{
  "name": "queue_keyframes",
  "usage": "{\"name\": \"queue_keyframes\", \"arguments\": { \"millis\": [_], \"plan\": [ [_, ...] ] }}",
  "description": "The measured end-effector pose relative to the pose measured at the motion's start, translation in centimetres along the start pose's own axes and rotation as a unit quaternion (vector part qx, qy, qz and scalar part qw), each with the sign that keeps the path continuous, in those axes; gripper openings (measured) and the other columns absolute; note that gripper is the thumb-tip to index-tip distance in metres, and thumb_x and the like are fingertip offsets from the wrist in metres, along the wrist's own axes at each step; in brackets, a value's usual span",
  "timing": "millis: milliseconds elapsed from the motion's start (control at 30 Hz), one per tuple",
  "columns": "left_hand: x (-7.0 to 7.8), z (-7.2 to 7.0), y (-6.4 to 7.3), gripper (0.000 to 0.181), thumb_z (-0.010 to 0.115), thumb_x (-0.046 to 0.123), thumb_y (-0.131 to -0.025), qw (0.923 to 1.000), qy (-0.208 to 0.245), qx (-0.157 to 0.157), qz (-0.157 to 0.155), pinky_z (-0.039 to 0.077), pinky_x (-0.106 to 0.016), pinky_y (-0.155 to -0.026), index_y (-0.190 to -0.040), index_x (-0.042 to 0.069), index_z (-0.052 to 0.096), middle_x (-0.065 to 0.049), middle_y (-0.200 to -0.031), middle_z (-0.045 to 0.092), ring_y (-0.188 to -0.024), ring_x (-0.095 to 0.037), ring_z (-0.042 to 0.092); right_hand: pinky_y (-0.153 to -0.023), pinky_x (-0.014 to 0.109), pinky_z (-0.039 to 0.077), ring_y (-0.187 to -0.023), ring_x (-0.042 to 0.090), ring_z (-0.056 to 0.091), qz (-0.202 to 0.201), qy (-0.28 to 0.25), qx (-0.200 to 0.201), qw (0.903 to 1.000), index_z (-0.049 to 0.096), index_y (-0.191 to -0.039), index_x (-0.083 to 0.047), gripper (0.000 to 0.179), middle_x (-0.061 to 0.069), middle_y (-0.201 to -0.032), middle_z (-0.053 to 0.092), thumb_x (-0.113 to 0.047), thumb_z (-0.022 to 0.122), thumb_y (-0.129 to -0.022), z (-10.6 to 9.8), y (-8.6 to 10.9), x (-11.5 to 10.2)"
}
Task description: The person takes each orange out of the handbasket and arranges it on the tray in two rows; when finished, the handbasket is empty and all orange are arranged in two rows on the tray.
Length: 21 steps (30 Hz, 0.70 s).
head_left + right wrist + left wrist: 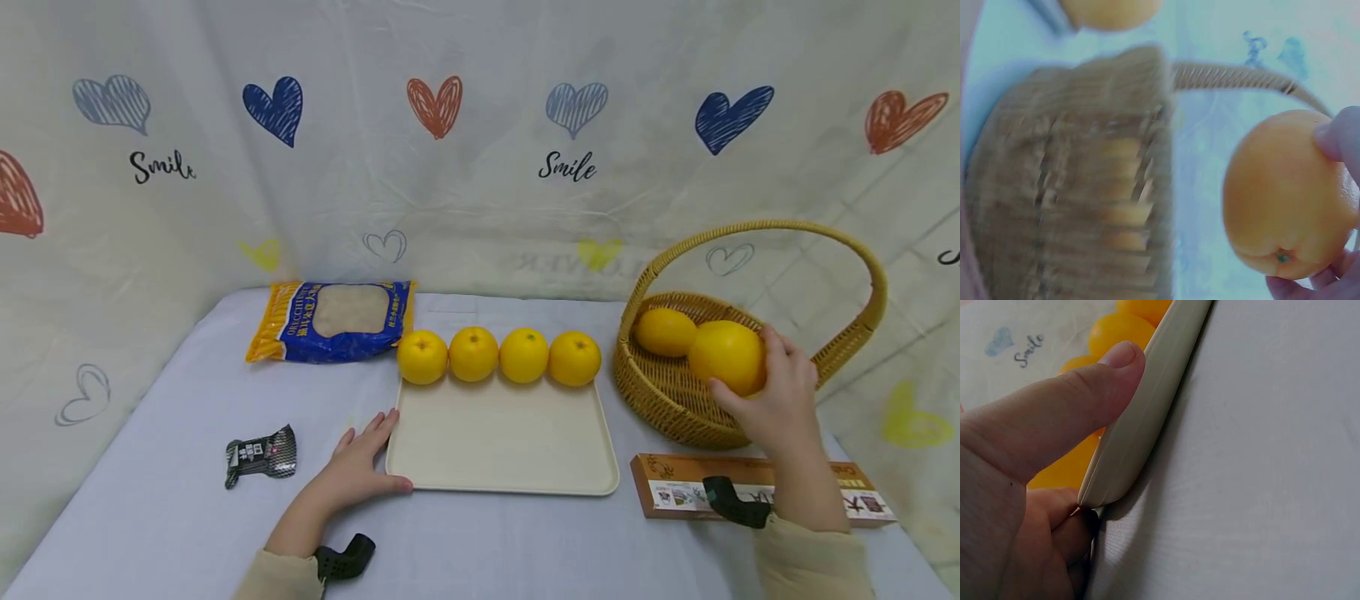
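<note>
Your right forearm (810, 492) hides part of the long box (678, 492); your right hand (782, 402) grips an orange (724, 357), seemingly above the basket (649, 392), where another orange (663, 332) lies. Your left hand (356, 472), fingers spread, touches the tray (510, 442) bearing four oranges (523, 356).

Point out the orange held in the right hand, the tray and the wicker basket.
Held orange (1288, 194): right wrist view, middle of its peel.
Tray (502, 442): head view, bare flat bottom.
Wicker basket (645, 400): head view, outside of its woven wall.
</note>
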<state>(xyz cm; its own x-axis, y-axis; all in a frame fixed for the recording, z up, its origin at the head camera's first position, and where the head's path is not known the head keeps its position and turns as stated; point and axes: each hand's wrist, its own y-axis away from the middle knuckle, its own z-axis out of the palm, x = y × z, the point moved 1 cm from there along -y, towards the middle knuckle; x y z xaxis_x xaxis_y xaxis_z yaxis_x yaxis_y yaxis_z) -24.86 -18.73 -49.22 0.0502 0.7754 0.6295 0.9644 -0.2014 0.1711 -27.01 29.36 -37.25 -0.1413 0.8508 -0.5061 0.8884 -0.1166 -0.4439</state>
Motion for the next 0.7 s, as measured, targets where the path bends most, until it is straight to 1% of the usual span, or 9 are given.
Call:
{"name": "queue_keyframes", "arguments": {
  "millis": [100, 200, 300, 400, 533, 633, 700],
  "plan": [
    [0.0, 0.0, 0.0, 0.11, 0.076, 0.055, -0.058, 1.0, 0.002, 0.0, 0.001, -0.002, -0.051, -0.112, -0.145, 0.014, 0.022, -0.006, -0.15, 0.024, -0.14, -0.026, 0.016, -0.085, 0.06, 0.026, -0.118, 0.045, 0.021, -0.025, -0.037, 0.034, 0.9984, 0.025, -0.141, 0.002, 0.083, 0.034, -0.131, 0.025, -0.007, 0.068, -0.07, 0.4, 0.1, -1.6],
    [0.0, 0.0, 0.0, 0.11, 0.076, 0.055, -0.059, 1.0, 0.001, -0.001, 0.002, -0.002, -0.051, -0.112, -0.145, 0.014, 0.022, -0.005, -0.15, 0.024, -0.14, -0.025, 0.015, -0.088, 0.059, 0.028, -0.118, 0.04, 0.023, -0.048, -0.07, 0.044, 0.9955, 0.031, -0.138, 0.003, 0.081, 0.031, -0.131, 0.026, -0.004, 0.069, -0.068, 1.1, 0.1, -2.8],
    [0.0, 0.0, 0.0, 0.109, 0.076, 0.053, -0.059, 1.0, 0.003, -0.001, 0.0, -0.003, -0.051, -0.112, -0.145, 0.014, 0.022, -0.005, -0.15, 0.024, -0.14, -0.025, 0.016, -0.086, 0.057, 0.029, -0.115, 0.039, 0.027, -0.066, -0.087, 0.051, 0.9927, 0.034, -0.136, 0.003, 0.08, 0.03, -0.129, 0.028, -0.002, 0.071, -0.065, 2.0, -0.1, -3.7],
    [0.0, 0.1, -0.1, 0.109, 0.077, 0.053, -0.059, 1.0, 0.006, 0.0, -0.001, -0.003, -0.051, -0.112, -0.145, 0.014, 0.022, -0.004, -0.15, 0.024, -0.14, -0.025, 0.016, -0.093, 0.058, 0.029, -0.119, 0.041, 0.028, -0.091, -0.099, 0.057, 0.9893, 0.037, -0.133, 0.004, 0.078, 0.029, -0.132, 0.03, -0.002, 0.071, -0.063, 2.9, -0.3, -4.2],
    [-0.1, 0.1, -0.2, 0.11, 0.076, 0.055, -0.058, 1.0, 0.004, 0.002, -0.001, -0.003, -0.05, -0.112, -0.145, 0.015, 0.022, -0.004, -0.151, 0.024, -0.14, -0.025, 0.016, -0.096, 0.058, 0.027, -0.119, 0.044, 0.03, -0.108, -0.118, 0.05, 0.9859, 0.039, -0.132, 0.003, 0.077, 0.028, -0.133, 0.037, -0.003, 0.07, -0.062, 3.9, -0.4, -5.0],
    [-0.2, 0.1, -0.2, 0.111, 0.076, 0.056, -0.058, 1.0, 0.002, 0.001, -0.002, -0.003, -0.05, -0.112, -0.145, 0.016, 0.022, -0.004, -0.151, 0.023, -0.141, -0.024, 0.016, -0.091, 0.056, 0.028, -0.115, 0.042, 0.033, -0.112, -0.137, 0.036, 0.9836, 0.04, -0.131, 0.0, 0.076, 0.027, -0.13, 0.041, -0.003, 0.071, -0.062, 4.8, -0.3, -5.8],
    [-0.2, 0.1, -0.2, 0.111, 0.076, 0.056, -0.057, 1.0, 0.004, 0.002, -0.004, -0.004, -0.05, -0.112, -0.145, 0.016, 0.022, -0.004, -0.151, 0.023, -0.141, -0.024, 0.016, -0.088, 0.054, 0.03, -0.113, 0.037, 0.034, -0.119, -0.151, 0.029, 0.9809, 0.041, -0.129, 0.0, 0.075, 0.025, -0.128, 0.041, -0.002, 0.072, -0.061, 5.6, -0.3, -6.4]
  ]
}}
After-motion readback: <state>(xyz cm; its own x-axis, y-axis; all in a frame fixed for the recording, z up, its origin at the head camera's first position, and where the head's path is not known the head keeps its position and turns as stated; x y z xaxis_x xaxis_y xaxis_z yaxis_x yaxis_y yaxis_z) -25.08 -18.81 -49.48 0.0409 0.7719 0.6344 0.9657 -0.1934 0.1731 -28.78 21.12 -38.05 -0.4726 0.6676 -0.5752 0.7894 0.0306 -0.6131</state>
